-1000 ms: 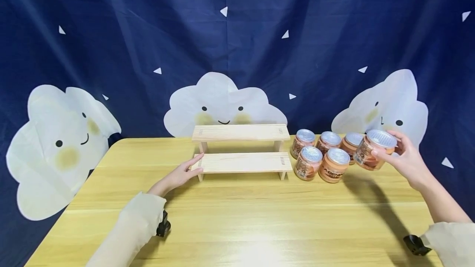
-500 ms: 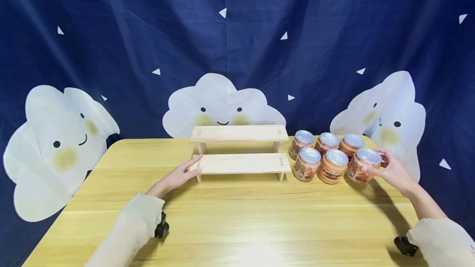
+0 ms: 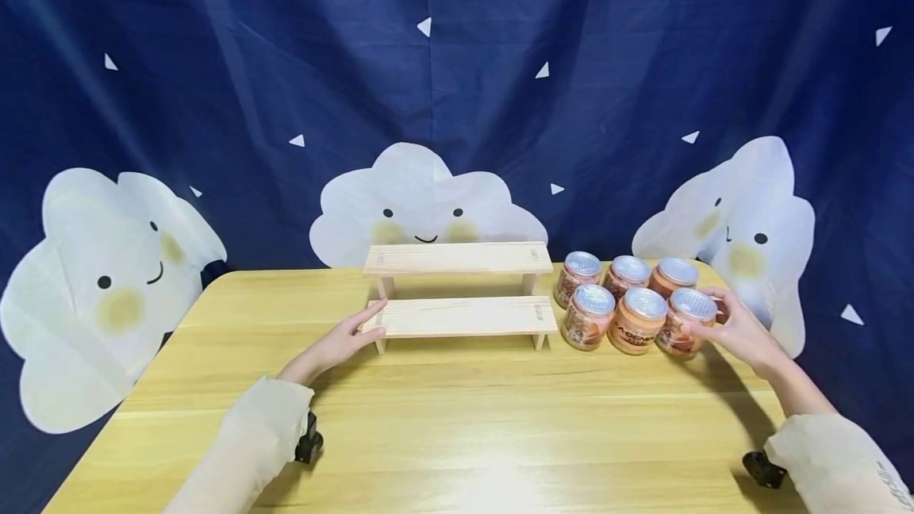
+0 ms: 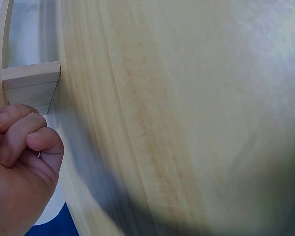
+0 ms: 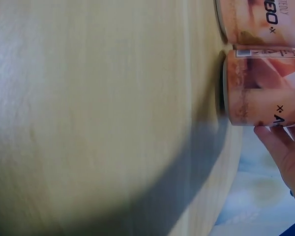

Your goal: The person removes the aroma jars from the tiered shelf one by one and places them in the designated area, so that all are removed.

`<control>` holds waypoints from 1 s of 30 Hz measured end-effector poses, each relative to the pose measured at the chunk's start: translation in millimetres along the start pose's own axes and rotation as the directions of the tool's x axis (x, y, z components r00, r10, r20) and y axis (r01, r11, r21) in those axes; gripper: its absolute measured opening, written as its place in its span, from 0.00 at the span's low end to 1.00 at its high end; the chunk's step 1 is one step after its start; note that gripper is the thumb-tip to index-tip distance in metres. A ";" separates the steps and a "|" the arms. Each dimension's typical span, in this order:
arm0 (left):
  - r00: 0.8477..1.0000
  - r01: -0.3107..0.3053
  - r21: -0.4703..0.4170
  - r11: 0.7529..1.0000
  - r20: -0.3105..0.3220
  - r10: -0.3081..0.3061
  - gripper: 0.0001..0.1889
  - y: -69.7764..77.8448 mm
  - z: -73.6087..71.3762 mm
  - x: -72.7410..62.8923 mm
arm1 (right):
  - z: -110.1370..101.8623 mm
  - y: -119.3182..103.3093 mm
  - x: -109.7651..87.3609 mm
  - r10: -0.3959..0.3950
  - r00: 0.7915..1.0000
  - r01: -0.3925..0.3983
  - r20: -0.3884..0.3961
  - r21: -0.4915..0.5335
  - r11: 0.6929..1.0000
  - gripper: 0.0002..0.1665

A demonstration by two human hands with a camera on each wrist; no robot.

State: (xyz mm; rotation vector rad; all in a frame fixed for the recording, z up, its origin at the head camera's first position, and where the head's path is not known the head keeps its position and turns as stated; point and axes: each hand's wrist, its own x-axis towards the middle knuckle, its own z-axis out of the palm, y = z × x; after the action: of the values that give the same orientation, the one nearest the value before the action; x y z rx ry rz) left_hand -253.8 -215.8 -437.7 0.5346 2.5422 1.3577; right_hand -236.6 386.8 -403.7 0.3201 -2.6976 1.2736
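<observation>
A two-step wooden shelf (image 3: pixel 457 317) of pale wood stands on the table. My left hand (image 3: pixel 334 346) grips the left end of its lower step, index finger along the board. In the left wrist view the other fingers (image 4: pixel 22 128) are curled beside the shelf's leg (image 4: pixel 32 81). To the right of the shelf, my right hand (image 3: pixel 743 335) holds an orange jar (image 3: pixel 681 331) with a clear ridged lid, thumb in front and fingers behind. This jar sits at the right end of the front row, close against the middle jar (image 3: pixel 634 327). In the right wrist view fingertips touch the jar's side (image 5: pixel 260 98).
Another front jar (image 3: pixel 587 324) stands nearest the shelf. Behind are a back-left jar (image 3: pixel 568 284), a back-middle jar (image 3: pixel 616 280) and a back-right jar (image 3: pixel 664 282). The wooden table (image 3: pixel 457 411) ends at a navy curtain (image 3: pixel 485 101) printed with white clouds.
My right hand has lowered its jar and brought it left, from raised beside the group into the front row. My left hand stays at the shelf's end.
</observation>
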 end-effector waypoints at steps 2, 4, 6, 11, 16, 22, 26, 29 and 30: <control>1.000 0.006 -0.006 1.000 0.005 -0.006 0.33 0.0 1.0 0.0 | -1.0 1.9 -1.6 0.005 1.000 -0.005 0.003 0.010 1.000 0.33; 1.000 0.006 -0.003 1.000 0.007 -0.006 0.33 0.0 1.3 0.1 | -2.6 3.9 -2.9 0.008 1.000 -0.008 0.010 0.032 0.999 0.31; 1.000 0.008 -0.002 1.000 0.002 -0.008 0.33 0.4 1.5 0.5 | -3.8 5.3 -3.8 0.009 1.000 -0.010 0.012 0.057 0.998 0.28; 1.000 -0.003 0.008 1.000 -0.005 0.003 0.32 2.5 0.5 0.1 | -5.6 9.5 -4.2 -0.006 1.000 0.003 0.024 0.121 0.993 0.27; 1.000 -0.011 -0.001 1.000 0.006 0.011 0.32 0.9 -1.5 -0.2 | -4.3 9.2 -4.3 -0.025 0.999 0.020 0.029 0.165 0.986 0.29; 1.000 -0.012 -0.009 1.000 0.022 0.012 0.32 1.8 -5.8 -1.6 | -2.3 7.9 -2.6 -0.032 0.998 0.021 0.051 0.191 0.981 0.29; 1.000 -0.007 0.040 0.999 0.008 0.007 0.32 1.6 -8.8 -4.7 | -0.2 7.3 -0.3 -0.023 0.997 0.009 0.073 0.185 0.983 0.29; 0.999 -0.020 0.086 0.996 -0.032 0.023 0.31 0.0 -10.7 -7.3 | 0.2 3.7 1.7 0.017 0.993 -0.033 0.115 0.142 0.989 0.31; 0.998 -0.020 0.101 0.995 -0.053 0.026 0.30 -0.7 -11.4 -8.3 | -0.1 1.8 2.5 0.035 0.990 -0.051 0.135 0.123 0.991 0.34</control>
State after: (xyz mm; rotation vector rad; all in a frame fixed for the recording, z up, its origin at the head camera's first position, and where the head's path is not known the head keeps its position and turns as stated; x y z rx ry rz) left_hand -250.4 -228.1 -431.9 0.5542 2.6674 1.2739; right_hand -239.4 387.7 -404.5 0.3757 -2.7517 1.4903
